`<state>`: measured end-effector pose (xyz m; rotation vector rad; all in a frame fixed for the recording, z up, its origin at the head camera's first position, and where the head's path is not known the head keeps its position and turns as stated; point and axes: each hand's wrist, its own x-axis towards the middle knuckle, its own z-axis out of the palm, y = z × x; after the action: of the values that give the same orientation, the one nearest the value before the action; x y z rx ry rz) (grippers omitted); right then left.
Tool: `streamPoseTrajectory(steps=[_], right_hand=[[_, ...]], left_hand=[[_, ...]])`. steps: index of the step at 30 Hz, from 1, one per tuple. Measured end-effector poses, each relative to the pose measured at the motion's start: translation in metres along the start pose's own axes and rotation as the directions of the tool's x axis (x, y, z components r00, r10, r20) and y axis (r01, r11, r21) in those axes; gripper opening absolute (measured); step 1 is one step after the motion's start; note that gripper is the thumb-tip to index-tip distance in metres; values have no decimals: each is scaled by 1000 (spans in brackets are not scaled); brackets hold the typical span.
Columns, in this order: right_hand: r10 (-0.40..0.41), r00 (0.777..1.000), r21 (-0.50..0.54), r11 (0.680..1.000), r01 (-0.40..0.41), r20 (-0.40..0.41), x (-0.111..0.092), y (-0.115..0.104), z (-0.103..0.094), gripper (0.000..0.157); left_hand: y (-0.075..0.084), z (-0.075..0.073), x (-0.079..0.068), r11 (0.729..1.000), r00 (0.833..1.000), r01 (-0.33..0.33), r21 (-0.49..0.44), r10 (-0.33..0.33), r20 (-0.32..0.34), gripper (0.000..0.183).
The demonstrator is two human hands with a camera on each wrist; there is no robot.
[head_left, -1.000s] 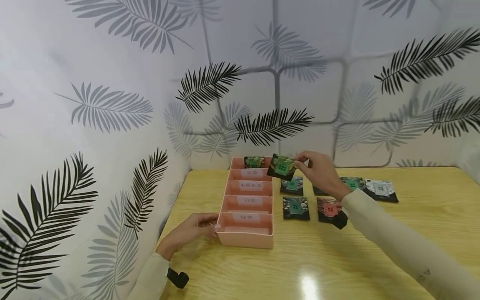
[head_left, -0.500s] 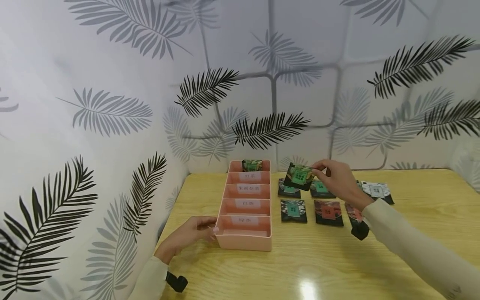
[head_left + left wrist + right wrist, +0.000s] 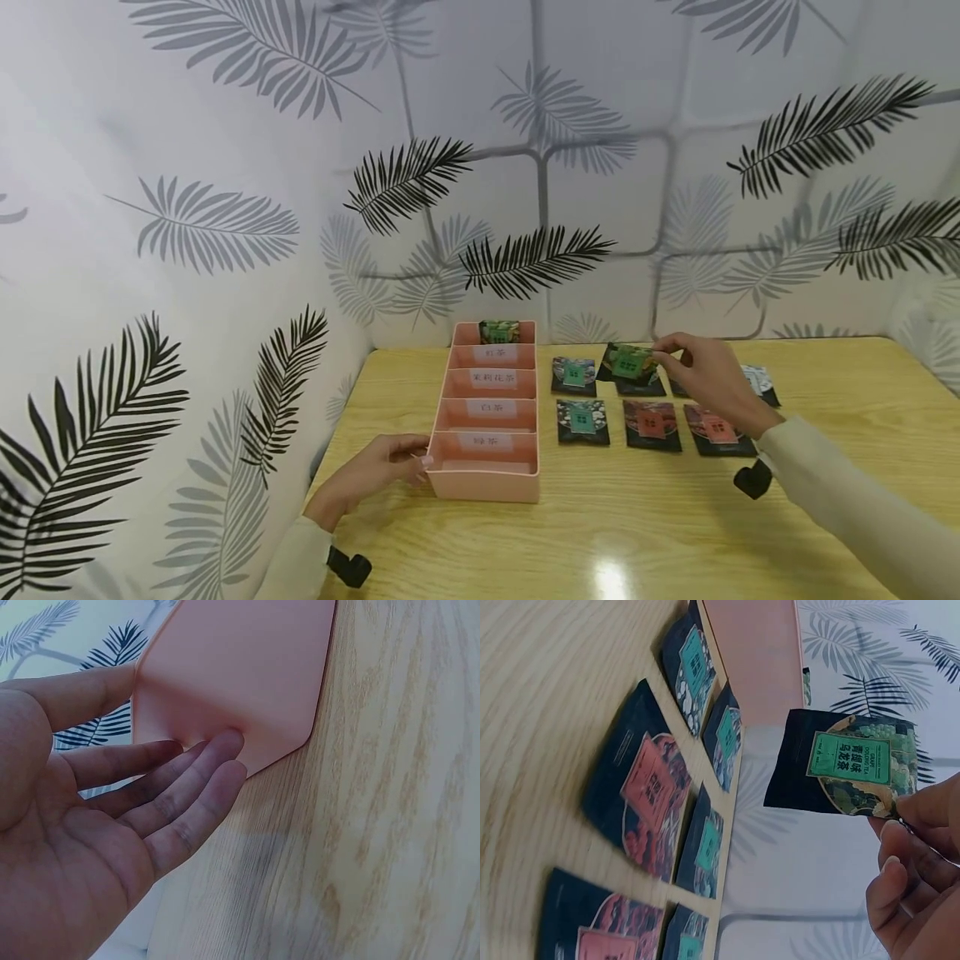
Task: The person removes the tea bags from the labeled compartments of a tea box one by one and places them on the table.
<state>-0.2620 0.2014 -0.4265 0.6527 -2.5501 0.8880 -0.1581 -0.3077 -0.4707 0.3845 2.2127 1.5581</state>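
My right hand pinches a dark tea sachet by one edge between thumb and fingers. Its green label reads grape oolong tea, beside a picture of green grapes. In the head view it overlaps another sachet in the back row. At the near left corner of a long pink divided box, my left hand holds the wall, thumb at the rim and fingertips against the outside. A similar green sachet stands in the box's farthest compartment; the other compartments carry white paper labels with Chinese writing.
Right of the box, sachets lie in two rows on the wooden table. The front row has a teal-labelled sachet and two red-labelled ones. Several are behind, including a white-patterned sachet partly hidden by my right hand. A leaf-patterned wall backs the table.
My right hand has carried the grape sachet rightward and lower, from beside the box's back to over the back row. The left hand stays at the box corner.
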Motion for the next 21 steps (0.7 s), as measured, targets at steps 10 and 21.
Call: streamPoseTrajectory(steps=[10, 21], right_hand=[[-23, 999, -37, 999, 23, -23, -19, 18, -19, 12], [1, 998, -86, 996, -7, -68, -40, 37, -36, 10]], left_hand=[[-1, 0, 1, 1000, 1000, -11, -3, 11, 4, 56], [1, 0, 0, 1000, 1000, -1, -21, 1, 10, 55]])
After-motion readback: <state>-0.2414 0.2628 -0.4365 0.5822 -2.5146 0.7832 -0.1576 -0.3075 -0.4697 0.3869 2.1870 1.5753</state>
